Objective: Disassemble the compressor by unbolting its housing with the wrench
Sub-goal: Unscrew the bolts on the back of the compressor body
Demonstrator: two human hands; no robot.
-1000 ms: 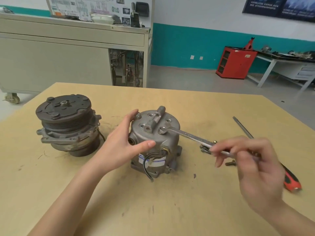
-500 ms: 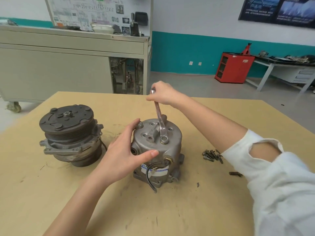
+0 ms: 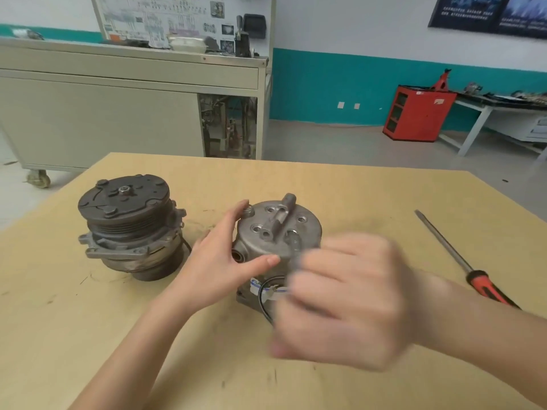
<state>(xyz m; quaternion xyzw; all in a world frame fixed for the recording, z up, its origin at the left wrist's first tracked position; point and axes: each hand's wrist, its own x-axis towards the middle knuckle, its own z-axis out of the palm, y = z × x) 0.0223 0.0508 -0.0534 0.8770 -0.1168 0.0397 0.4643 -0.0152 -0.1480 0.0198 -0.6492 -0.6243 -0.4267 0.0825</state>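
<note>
The silver compressor (image 3: 275, 232) stands upright at the middle of the wooden table (image 3: 355, 196), end cover up. My left hand (image 3: 225, 261) grips its left side, thumb across the front and fingers behind. My right hand (image 3: 349, 300) is motion-blurred just in front of and to the right of the compressor, fingers curled. A blurred sliver of the wrench (image 3: 295, 243) runs from a bolt on the cover's right side down into that hand. The rest of the wrench is hidden by the hand.
A second, darker compressor (image 3: 130, 229) with a pulley stands to the left. A long screwdriver (image 3: 461, 261) with a red and black handle lies at the right. Beyond the table's far edge are a grey cabinet (image 3: 118, 113) and a red cabinet (image 3: 417, 113).
My right hand has swung the wrench handle from the far side of the compressor round to the near right side. My left hand has stayed on the housing.
</note>
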